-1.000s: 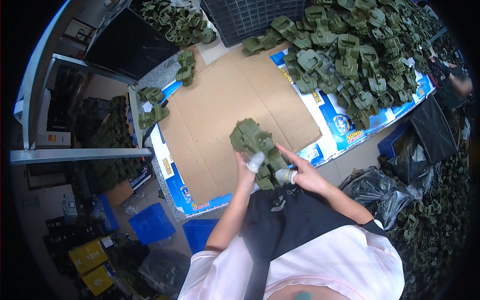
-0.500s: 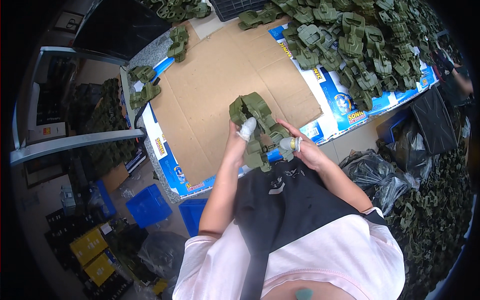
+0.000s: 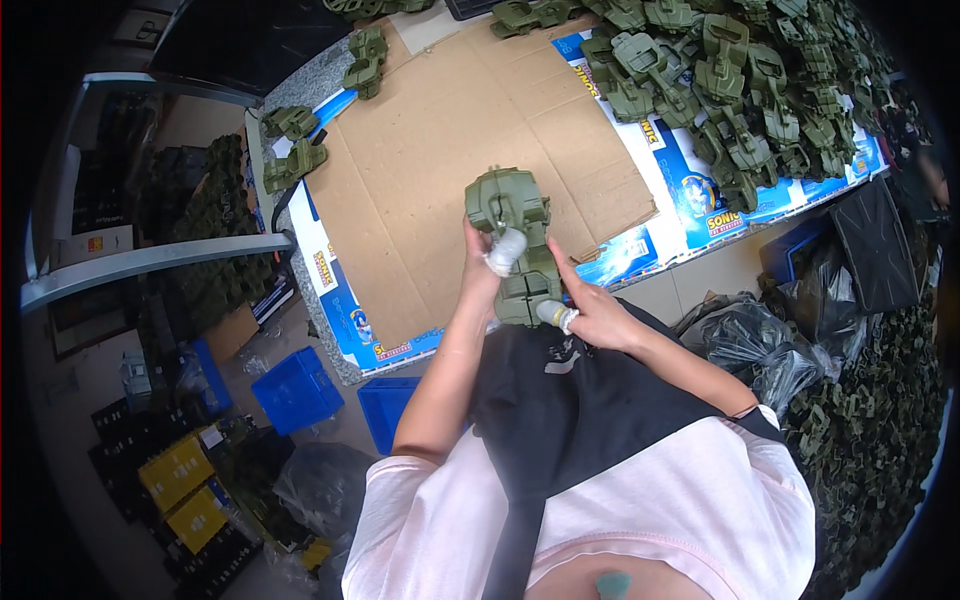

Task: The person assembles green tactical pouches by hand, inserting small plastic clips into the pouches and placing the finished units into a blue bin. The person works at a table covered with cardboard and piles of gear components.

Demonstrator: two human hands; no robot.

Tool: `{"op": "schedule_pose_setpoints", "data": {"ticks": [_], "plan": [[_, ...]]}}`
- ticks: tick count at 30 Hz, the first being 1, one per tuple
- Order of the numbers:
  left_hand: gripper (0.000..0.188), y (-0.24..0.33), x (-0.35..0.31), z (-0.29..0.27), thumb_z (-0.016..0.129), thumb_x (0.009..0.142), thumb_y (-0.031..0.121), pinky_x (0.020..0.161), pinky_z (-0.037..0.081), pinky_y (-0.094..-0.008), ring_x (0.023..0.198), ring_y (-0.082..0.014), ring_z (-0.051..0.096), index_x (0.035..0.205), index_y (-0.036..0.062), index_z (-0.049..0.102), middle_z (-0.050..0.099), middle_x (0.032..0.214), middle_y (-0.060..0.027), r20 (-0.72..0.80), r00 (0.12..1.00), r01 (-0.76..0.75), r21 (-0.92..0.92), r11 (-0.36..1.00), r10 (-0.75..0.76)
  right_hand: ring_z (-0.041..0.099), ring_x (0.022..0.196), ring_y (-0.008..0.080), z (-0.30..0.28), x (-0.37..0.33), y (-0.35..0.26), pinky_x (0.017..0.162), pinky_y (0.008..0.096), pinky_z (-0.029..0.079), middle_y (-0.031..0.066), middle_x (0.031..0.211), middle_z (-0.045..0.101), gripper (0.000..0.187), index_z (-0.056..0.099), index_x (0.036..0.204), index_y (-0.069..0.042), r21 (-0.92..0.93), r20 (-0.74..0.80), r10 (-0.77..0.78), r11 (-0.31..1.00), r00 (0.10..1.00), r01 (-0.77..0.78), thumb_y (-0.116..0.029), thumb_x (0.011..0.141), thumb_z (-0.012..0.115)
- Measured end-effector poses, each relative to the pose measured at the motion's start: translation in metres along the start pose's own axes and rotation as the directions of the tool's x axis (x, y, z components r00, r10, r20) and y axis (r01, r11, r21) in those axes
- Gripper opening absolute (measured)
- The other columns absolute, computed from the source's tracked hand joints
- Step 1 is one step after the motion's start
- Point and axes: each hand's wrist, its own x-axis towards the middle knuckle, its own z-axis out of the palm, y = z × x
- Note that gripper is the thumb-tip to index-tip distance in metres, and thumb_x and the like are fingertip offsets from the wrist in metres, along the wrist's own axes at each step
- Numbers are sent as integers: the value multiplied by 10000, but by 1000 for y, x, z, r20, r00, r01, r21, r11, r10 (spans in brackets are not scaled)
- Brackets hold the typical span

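Green plastic part [image 3: 512, 240] held upright at frame centre above cardboard sheet [image 3: 420, 190]; left hand [image 3: 487, 262] fingers clamped on its middle, right hand [image 3: 590, 312] fingers closed round lower end, steadying.

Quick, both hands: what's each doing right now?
Left hand: closed on the green plastic part.
Right hand: gripping the same part's lower end.

An olive-green plastic part [image 3: 515, 240], blocky and ribbed, is held upright above the cardboard-covered surface [image 3: 420, 180], gripped at its middle and lower end by both hands.
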Motion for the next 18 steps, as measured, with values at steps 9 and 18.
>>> {"op": "schedule_pose_setpoints", "data": {"ticks": [9,18], "plan": [[654,-6,-10,0,575,837,189,901,424,-351,1125,-200,452,1372,144,200,377,1296,-95,-32,982,-188,-273,944,187,417,1198,244,3,9,38,992,406,350,108,1371,324,680,229,1378,-59,923,317,-13,236,948,-305,-300,845,575],[820,81,-55,25,684,707,365,1068,138,-477,1246,-342,335,1363,94,274,428,1282,-191,586,703,-561,805,-193,402,520,1075,318,-53,-8,-11,905,353,410,196,1160,533,555,422,1248,-59,-110,-36,9,994,999,-13,-169,748,638]]}}
